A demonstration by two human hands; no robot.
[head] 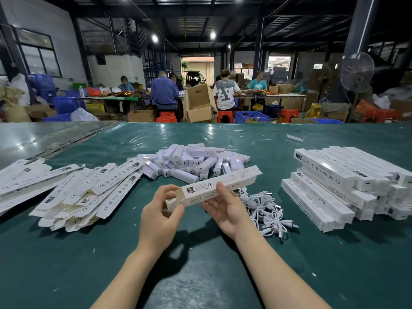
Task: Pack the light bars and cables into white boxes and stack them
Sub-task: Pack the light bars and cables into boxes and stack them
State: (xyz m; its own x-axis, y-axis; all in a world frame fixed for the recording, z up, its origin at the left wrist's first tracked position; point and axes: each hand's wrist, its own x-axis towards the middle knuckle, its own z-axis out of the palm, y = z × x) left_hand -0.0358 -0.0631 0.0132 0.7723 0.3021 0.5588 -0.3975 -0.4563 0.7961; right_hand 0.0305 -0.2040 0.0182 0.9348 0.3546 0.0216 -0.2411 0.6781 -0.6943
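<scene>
I hold a long white box above the green table, tilted up toward the right. My left hand pinches its near open end, fingers on the end flap. My right hand grips the box's middle from below, thumb on its upper side. Behind the box lies a pile of white light bars. A tangle of white cables lies just right of my right hand. Flat unfolded boxes are heaped on the left. Packed white boxes are stacked on the right.
Beyond the table's far edge, several people sit at work tables among cardboard cartons, blue crates and red stools. A standing fan is at the back right. Small scraps lie on the far tabletop.
</scene>
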